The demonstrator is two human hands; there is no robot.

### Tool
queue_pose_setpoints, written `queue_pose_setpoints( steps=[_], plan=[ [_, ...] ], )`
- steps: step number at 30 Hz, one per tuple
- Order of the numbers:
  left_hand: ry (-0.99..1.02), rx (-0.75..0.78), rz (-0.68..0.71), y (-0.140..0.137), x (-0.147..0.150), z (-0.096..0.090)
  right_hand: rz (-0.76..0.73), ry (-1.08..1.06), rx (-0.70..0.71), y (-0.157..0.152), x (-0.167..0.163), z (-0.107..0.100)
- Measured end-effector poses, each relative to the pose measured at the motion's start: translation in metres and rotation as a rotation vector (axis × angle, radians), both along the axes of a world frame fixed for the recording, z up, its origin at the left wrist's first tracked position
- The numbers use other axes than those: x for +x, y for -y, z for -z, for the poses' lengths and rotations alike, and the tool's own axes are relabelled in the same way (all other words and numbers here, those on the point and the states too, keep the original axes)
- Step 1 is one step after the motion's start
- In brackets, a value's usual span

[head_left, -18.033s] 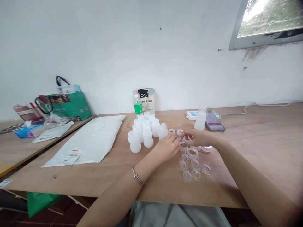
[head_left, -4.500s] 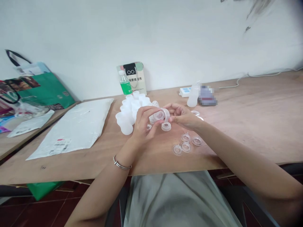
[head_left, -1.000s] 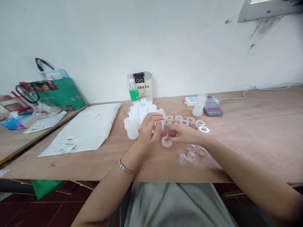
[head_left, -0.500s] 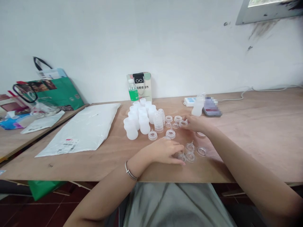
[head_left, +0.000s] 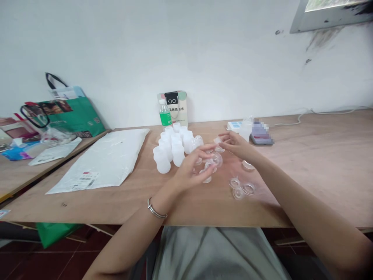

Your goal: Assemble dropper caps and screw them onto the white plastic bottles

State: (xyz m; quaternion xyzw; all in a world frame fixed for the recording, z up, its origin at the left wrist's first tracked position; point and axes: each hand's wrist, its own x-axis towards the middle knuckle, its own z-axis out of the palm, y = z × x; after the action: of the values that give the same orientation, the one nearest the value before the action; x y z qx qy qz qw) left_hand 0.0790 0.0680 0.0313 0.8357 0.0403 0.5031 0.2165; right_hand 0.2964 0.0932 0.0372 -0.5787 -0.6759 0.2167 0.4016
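My left hand (head_left: 192, 166) is raised over the table, thumb and fingers curved around a clear bottle nipple (head_left: 217, 159). Close to it, my right hand (head_left: 234, 143) pinches a clear screw ring (head_left: 219, 144) in its fingertips. Behind my left fingers are more clear rings and nipples (head_left: 206, 179), partly hidden. Nearer me lie loose nipples (head_left: 238, 193) beside a clear disc-like part (head_left: 248, 189). Several small white bottles (head_left: 163, 163) stand grouped left of my hands, with clear-domed ones (head_left: 194, 144) at their right side.
A white plastic mailer (head_left: 101, 159) lies flat at left. A drink bottle (head_left: 165, 114) and a paper bag (head_left: 182, 105) stand by the wall. Beyond my right hand are a white bottle (head_left: 245, 129), a small white box (head_left: 234, 125) and a blurred-out device (head_left: 261, 133).
My left hand has lifted a nipple from the near group and moved up and away from me. My right hand has raised a ring from the back row and shifted slightly towards it.
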Motion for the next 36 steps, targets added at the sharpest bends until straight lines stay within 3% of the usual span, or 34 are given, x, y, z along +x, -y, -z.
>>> queue_pose_setpoints(
  steps=[2,4,9,12,24,32,36],
  plan=[
    [0.101,-0.058,-0.098,-0.006,-0.004,-0.002,-0.259,-0.389,0.021,0.011,-0.007,-0.009],
    [0.144,-0.071,-0.184,-0.01,-0.007,-0.003,-0.456,-0.588,0.003,0.021,-0.015,-0.012],
    [0.12,0.131,-0.324,-0.013,-0.012,-0.01,-0.654,-0.689,-0.067,0.028,-0.028,-0.004],
    [0.053,0.229,-0.339,-0.015,-0.016,-0.014,-0.664,-0.662,-0.087,0.024,-0.029,0.002],
    [-0.09,0.296,-0.382,-0.023,-0.025,-0.015,-0.625,-0.766,-0.098,0.018,-0.028,0.004],
    [-0.163,0.062,-0.352,-0.023,-0.022,-0.009,-0.654,-0.673,-0.157,0.019,-0.03,0.008],
    [-0.204,0.082,-0.354,-0.023,-0.021,-0.009,-0.658,-0.673,-0.178,0.019,-0.03,0.008]
  ],
)
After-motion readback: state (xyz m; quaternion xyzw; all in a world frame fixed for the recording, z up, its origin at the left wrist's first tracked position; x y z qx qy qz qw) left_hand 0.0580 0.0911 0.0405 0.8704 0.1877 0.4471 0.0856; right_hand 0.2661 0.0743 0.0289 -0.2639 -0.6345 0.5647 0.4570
